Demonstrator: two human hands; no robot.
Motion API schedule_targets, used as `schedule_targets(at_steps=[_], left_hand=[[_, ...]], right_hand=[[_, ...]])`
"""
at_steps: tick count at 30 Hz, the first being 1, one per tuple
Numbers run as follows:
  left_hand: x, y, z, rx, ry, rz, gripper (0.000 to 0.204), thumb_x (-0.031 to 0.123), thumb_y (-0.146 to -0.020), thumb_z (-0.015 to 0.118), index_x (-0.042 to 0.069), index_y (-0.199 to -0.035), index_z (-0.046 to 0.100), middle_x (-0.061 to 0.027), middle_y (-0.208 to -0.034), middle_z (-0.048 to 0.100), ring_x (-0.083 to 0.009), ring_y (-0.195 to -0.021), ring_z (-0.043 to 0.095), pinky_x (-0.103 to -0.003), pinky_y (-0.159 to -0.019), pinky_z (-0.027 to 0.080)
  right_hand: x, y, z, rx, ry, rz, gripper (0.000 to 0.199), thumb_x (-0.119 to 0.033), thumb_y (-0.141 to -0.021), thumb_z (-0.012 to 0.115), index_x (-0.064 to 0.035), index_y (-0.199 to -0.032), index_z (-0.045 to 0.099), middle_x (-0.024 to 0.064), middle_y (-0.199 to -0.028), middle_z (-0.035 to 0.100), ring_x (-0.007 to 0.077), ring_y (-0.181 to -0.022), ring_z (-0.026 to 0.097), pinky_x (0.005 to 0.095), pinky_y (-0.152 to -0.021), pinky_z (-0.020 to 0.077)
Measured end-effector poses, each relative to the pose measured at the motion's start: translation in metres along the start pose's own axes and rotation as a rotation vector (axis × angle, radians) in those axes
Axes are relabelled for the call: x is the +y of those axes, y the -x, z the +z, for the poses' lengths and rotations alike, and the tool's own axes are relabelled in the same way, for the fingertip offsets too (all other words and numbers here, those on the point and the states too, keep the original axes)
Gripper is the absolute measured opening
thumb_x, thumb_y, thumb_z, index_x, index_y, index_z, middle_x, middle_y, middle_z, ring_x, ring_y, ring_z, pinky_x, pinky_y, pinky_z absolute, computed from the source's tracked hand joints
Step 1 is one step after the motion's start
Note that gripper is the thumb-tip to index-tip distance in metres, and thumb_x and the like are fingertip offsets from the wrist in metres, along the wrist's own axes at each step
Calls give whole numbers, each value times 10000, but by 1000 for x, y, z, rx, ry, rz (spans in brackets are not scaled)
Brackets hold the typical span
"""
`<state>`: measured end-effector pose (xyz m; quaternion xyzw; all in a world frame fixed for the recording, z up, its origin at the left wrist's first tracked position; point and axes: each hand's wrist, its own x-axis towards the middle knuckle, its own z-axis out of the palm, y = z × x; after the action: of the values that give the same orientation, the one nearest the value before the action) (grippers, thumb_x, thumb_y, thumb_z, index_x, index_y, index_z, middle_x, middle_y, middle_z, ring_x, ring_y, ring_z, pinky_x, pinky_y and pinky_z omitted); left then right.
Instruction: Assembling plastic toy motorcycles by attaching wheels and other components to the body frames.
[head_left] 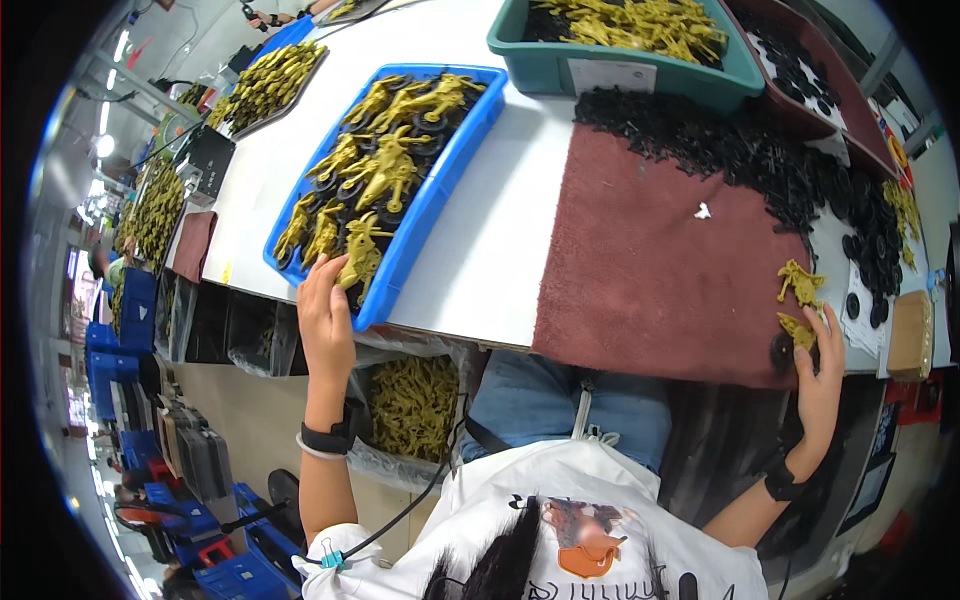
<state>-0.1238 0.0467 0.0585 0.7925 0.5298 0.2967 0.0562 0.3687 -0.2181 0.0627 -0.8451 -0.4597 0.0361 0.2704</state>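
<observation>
At the near end of a blue tray point(455, 190), my left hand point(328, 315) is closed on a yellow toy motorcycle point(361, 255). Rows of similar yellow toy motorcycles point(388, 165) with black wheels lie in that tray. My right hand point(820, 352) is at the near right corner of a brown cloth point(650, 270), its fingers closed on a yellow plastic toy part point(796, 330). A black wheel point(782, 352) shows just beside those fingers. Another yellow toy part point(800, 283) lies a little farther off. My fingertips partly hide the right-hand piece.
Small black parts point(690, 130) are heaped along the cloth's far edge, with black wheels point(868, 245) to the right. Behind stands a green bin point(615, 77) of yellow pieces. A tan block point(910, 335) sits at far right. Below the table is a bag of yellow parts point(415, 405).
</observation>
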Motion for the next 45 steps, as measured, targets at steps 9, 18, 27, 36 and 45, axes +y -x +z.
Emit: schedule_targets(at_steps=[9,18,27,36,45], left_hand=[[-40,3,-8,-15,120,-100,404,222,-995,446,-37,-1291,539,-177,-1360,511,-300,-1291,444,-389,-1105,283],[129,-140,-32,-64,212,373,284,152,-985,502,-52,-1155,604,-130,-1130,632,-197,-1059,591,-321,-968,433],[271,-185,209,-571,73,786,180,178,-855,646,31,-959,647,-136,-886,660,-302,-802,637,-384,-718,483],[285,-181,235,-580,174,789,169,124,-777,697,22,-887,619,-111,-828,576,-294,-799,584,-392,-728,467],[281,-178,237,-503,268,818,199,133,-760,696,15,-874,585,-112,-805,604,-289,-762,589,-373,-705,473]], right_hand=[[-8,-18,-5,59,2,-79,446,-72,-665,742,-96,-1105,675,126,-1110,594,345,-1040,562,404,-913,438],[-71,-13,46,20,83,-250,413,-254,-703,776,-153,-1087,661,58,-1023,564,253,-974,560,386,-851,462],[-75,-33,12,-15,-123,-362,432,-275,-760,731,-80,-1131,623,106,-1076,590,313,-1018,566,407,-889,445],[-2,-87,-73,68,-18,-171,273,-156,-843,672,-36,-1087,645,64,-996,656,167,-901,610,293,-786,472],[-8,-175,16,-200,275,-307,201,-80,-653,731,-57,-848,692,134,-851,669,328,-856,648,421,-727,511]])
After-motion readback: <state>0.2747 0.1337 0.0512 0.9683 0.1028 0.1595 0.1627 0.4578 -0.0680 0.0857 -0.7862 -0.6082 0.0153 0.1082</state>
